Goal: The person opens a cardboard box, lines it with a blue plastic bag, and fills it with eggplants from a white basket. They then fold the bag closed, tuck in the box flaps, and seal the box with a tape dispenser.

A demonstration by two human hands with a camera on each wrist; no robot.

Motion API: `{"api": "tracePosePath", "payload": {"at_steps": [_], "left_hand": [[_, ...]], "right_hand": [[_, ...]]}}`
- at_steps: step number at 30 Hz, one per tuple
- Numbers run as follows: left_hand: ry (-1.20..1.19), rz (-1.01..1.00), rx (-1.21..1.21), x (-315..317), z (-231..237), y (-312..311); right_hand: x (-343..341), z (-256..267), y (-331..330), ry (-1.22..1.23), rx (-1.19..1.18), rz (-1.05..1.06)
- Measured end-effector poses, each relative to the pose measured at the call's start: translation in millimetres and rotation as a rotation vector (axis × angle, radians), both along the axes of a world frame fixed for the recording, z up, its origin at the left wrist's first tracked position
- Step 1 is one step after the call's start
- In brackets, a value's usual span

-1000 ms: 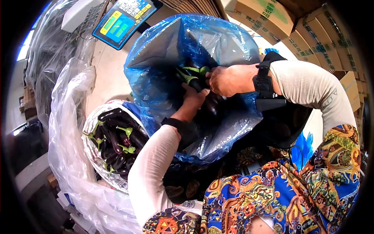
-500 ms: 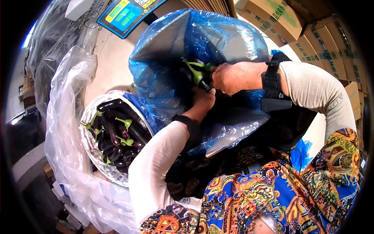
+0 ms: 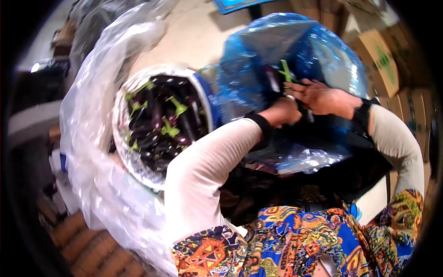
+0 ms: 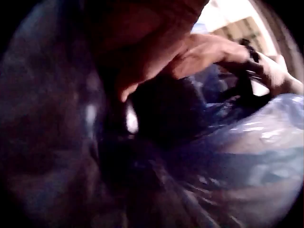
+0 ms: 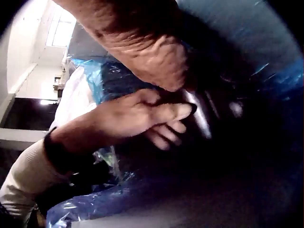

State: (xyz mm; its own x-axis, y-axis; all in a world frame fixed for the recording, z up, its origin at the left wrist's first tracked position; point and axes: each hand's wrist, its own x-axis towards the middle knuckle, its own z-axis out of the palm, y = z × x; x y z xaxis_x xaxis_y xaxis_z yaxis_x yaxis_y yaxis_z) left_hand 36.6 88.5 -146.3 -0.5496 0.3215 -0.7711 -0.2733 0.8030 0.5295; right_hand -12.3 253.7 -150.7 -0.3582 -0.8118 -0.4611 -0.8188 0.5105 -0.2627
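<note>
My left hand [image 3: 285,112] is inside the blue plastic bag [image 3: 240,64], its thumb and fingers curled on a dark, glossy eggplant [image 5: 203,116]. Right beside it is my right hand [image 3: 325,99], its fingers stretched toward the green stem [image 3: 286,71] and overlapping the left hand in the head view. Another purple eggplant [image 3: 272,77] shows near the stem. Deep shadow hides the lower part of the bag. In the left wrist view, a left fingertip [image 4: 127,91] lies at the eggplant's shiny side.
To the left stands a white-lined basket [image 3: 121,138] full of eggplants [image 3: 157,115]. Clear plastic sheeting [image 3: 92,171] drapes around its outer side. Cardboard boxes [image 3: 383,62] stack up at the right. The edge of a blue scale display [image 3: 230,4] shows at the top.
The head view has swung left, so bag and basket sit farther right. My right hand's fingers have loosened from a curled grip and spread out near the stem. The left hand stays in the bag.
</note>
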Motion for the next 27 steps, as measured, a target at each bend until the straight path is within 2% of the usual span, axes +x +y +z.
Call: {"api": "tracePosePath", "payload": {"at_steps": [2,4,5,6,7,8,9,10,12,13,14,15,16,18,19,20,22,26,27], "left_hand": [[0.434,-0.538,0.133,1,12,-6],[0.434,-0.338,0.423,-3,101,-37],[0.294,-0.182,0.560,-8,125,-65],[0.273,0.011,0.601,-6,145,-104],[0.256,0.295,0.895,6,151,-155],[0.348,0.525,1.013,17,166,-193],[0.612,0.741,0.558,32,191,-214],[0.663,0.959,0.560,48,190,-251],[0.770,1.360,0.491,93,139,-340],[0.771,1.520,0.503,120,109,-380],[0.683,1.657,0.483,148,76,-417],[0.625,1.694,0.442,183,38,-444],[0.592,1.852,0.282,205,13,-449],[0.487,2.051,0.244,234,-33,-453],[0.481,2.074,0.244,238,-48,-451],[0.501,2.053,0.315,237,-63,-452],[0.505,2.127,0.076,221,-80,-442],[0.577,2.064,-0.240,188,-86,-442],[0.609,2.104,-0.167,183,-87,-442]], "right_hand": [[-3,13,-7,-0.039,0.094,-0.001],[-7,-4,2,-0.097,0.067,-0.137],[-10,2,-1,-0.093,0.100,-0.071],[-13,8,-4,-0.085,0.132,-0.007],[-15,3,-1,-0.052,0.136,-0.017],[-14,-2,1,-0.022,0.141,-0.028],[-13,6,-3,-0.016,0.189,-0.040],[-14,6,0,-0.003,0.189,-0.050],[-11,26,-7,-0.007,0.251,-0.068],[-16,8,7,0.023,0.148,-0.041],[-13,13,4,0.059,0.165,-0.043],[-11,10,8,0.075,0.113,-0.027],[-9,7,12,0.093,0.062,-0.016],[-1,28,-3,0.033,0.096,-0.031],[-5,-13,19,0.112,-0.060,0.109],[1,-10,13,0.117,-0.022,0.118],[1,0,4,0.087,0.013,0.111],[5,18,-11,0.016,-0.008,0.051],[5,19,-13,-0.037,0.004,-0.004]]}}
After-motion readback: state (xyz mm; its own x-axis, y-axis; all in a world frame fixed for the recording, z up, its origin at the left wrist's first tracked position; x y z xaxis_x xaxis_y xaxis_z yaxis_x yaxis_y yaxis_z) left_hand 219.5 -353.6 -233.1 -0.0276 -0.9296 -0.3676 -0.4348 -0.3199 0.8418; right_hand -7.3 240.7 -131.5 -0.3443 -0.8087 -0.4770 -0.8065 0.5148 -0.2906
